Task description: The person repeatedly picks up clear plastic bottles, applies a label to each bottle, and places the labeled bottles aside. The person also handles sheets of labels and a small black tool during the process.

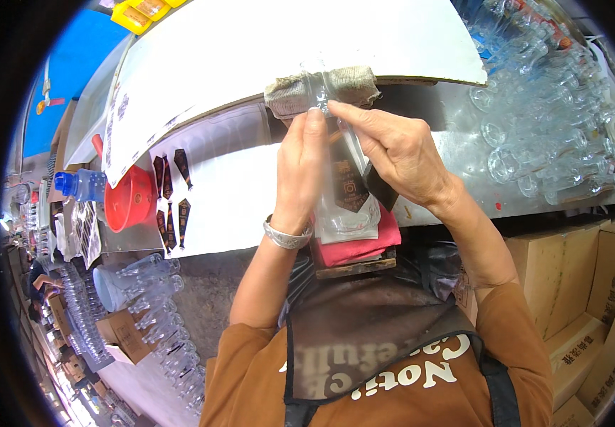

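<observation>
A clear glass bottle (361, 219) lies on its side in front of me, its neck pointing away over a rolled grey-white towel (353, 82). On its body is a dark, tie-shaped label (351, 188) with gold marks. My left hand (299, 167) grips the left side of the neck, fingers together along the glass. From the other side, my right hand (403, 153) presses its outstretched index fingertip on the neck, its remaining fingers curled; what lies under them is partly hidden. Pink cloth (364, 247) pads the bottle's base end.
Several loose tie-shaped labels (183, 169) lie on a white sheet at left, beside a red plastic basin (128, 203) and a blue-capped bottle (87, 185). Many clear glass bottles (535, 135) crowd the right side. Cardboard boxes (560, 274) stand below them.
</observation>
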Demonstrator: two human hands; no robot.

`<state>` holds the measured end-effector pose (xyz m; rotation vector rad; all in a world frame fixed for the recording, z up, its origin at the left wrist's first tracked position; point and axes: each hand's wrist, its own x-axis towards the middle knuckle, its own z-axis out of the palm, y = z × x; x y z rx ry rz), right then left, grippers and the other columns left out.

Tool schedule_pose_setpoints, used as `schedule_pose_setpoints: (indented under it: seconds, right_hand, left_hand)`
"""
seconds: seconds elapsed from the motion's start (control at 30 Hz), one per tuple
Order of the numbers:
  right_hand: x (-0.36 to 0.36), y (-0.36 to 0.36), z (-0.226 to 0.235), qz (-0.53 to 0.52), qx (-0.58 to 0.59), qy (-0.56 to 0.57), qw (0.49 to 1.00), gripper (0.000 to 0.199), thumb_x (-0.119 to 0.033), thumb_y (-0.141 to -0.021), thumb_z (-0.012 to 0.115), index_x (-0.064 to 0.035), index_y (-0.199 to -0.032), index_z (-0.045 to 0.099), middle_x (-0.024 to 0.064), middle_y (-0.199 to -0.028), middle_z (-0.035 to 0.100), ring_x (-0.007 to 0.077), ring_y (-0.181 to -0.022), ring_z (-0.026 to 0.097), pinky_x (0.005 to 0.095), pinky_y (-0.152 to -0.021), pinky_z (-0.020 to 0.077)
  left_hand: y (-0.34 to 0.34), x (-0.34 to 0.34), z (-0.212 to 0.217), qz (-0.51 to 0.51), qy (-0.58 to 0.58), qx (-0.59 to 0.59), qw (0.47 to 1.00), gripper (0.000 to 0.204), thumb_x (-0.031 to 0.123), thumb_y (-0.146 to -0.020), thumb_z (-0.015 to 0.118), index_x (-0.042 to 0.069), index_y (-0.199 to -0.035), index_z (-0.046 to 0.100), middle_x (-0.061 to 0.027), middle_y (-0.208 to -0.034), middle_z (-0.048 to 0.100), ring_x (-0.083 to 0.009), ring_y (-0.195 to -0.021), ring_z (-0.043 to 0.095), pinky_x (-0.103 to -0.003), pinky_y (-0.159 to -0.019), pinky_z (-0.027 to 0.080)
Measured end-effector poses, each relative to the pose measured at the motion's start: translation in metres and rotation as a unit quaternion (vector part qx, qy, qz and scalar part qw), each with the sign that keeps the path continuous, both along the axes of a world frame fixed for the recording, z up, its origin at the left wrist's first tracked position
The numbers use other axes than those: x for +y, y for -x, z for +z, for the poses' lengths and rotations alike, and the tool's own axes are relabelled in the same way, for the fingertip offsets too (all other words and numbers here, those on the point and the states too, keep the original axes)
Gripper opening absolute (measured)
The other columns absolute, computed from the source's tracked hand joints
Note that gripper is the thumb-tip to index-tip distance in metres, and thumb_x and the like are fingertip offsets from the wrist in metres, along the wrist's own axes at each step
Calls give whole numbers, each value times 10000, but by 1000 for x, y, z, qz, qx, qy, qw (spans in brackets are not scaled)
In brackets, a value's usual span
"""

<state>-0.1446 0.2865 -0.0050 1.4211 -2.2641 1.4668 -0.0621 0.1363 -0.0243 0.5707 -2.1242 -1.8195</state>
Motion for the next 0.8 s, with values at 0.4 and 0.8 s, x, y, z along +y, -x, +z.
schedule_pose_setpoints:
  seconds: [0.4,0.8]
  right_hand:
    - [-2,8,-8,35,-42,14,998,441,36,-903,595,-77,-1326,654,110,-859,697,172,-661,626,302,-625,525]
    - [1,12,-13,31,-32,-7,999,411,23,-942,567,-50,-1340,637,73,-885,705,120,-689,622,273,-663,539]
  left_hand:
    - [2,2,-17,-2,-21,35,999,486,430,-1097,385,6,-1078,622,-24,-887,630,-67,-766,557,-220,-672,462]
    - [3,2,-17,-15,-43,34,998,491,446,-1087,397,13,-1087,628,-52,-908,662,-81,-782,600,-229,-684,494]
